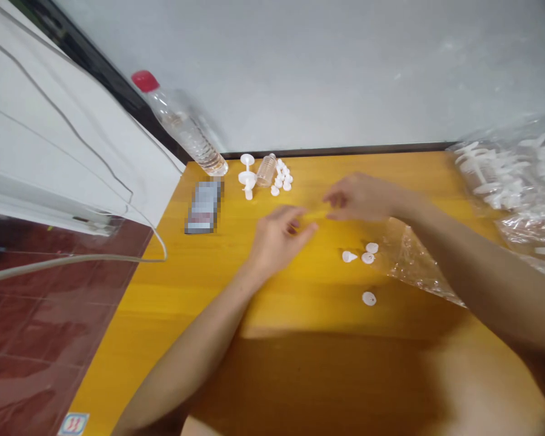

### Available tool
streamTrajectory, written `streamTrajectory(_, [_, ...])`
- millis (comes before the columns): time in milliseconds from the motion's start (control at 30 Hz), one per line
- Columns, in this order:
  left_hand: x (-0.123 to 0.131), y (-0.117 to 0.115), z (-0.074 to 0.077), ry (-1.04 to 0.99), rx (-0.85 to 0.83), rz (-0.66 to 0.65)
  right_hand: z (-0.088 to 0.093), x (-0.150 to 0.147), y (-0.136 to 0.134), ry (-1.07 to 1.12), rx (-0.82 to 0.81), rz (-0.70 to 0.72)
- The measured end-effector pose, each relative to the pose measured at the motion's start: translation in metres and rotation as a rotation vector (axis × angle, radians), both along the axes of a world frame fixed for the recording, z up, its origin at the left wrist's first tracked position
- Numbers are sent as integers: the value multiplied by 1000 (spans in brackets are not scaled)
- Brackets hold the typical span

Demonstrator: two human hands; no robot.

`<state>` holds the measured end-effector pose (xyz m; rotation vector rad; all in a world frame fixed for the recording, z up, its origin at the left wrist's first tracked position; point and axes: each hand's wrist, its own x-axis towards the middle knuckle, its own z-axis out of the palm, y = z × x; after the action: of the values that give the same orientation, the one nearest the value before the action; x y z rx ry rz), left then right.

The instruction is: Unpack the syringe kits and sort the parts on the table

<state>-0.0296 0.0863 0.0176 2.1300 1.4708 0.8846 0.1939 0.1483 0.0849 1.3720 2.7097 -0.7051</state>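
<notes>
The left forearm [200, 351] crosses the table [300, 306]. Left grip [275, 237] and right grip [367, 195]: digits parted, nothing visibly held. White discs [369, 298] lie on the near side of the right grip, presumably for easy reach.

Looks like a red "33" on small pale sticker [73, 424], stuck by left edge of table [163, 309], toward near end. Too blurred to be sure of digits. Pixelated on phone [203, 206], near far left corner; can't read any text there.
</notes>
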Motion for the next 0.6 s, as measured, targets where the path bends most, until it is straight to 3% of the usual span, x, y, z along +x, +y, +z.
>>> streamTrajectory(33, [11,-16,2,15,-40,-196,5,17,-16,-50,-69,1])
streamTrajectory(100, [32,-41,3,96,-63,-440,8,46,-47,-115,-172,8])
streamTrajectory(200, [51,-52,1,244,-33,-503,-1,68,-77,-110,-165,30])
streamTrajectory(267, [46,-44,-1,250,-29,-427,-10,70,-83,-87,-114,38])
streamTrajectory(367, [18,-17,-1,144,-46,-202,-15,60,-71,-89,-65,67])
streamTrajectory(467, [-11,17,-2,66,-3,20,-12,31,-42,-75,22,53])
streamTrajectory(600, [-28,49,-9,84,159,171,-12,-27,7,-16,125,-51])
